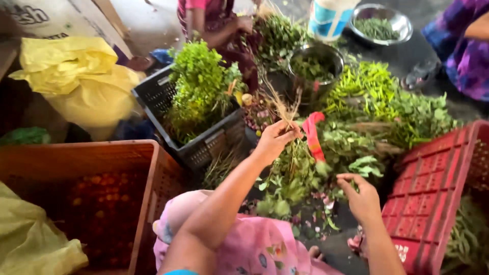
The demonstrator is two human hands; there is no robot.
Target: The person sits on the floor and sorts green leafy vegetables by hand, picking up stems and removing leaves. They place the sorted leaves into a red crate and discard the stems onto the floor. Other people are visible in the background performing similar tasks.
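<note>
My left hand point(275, 138) is raised over the ground, fingers point(291, 133) pinched together on a bunch of leafy greens point(293, 173). The bunch hangs stem-end up: pale dry roots point(283, 104) stick out above my grip, and the leaves droop below it toward the floor.

My right hand point(360, 198) sits lower and to the right, near the bunch but apart from it. Its fingers are loosely curled and slightly apart; I cannot tell whether they hold anything.

A red strip point(313, 136) hangs just right of the bunch. Loose leaves and scraps point(316, 224) lie on the floor below both hands.

Surroundings:
- A black crate point(206, 145) of green herbs stands left of the bunch.
- An orange crate point(147, 178) holding small orange-red produce is at lower left.
- A red crate point(433, 188) stands at right, touching a heap of green chillies point(364, 84).
- A steel pot point(316, 63) and a steel bowl point(379, 23) lie further back.
- A yellow bag point(81, 76) lies at upper left.
- Two other people sit at the far edge.
</note>
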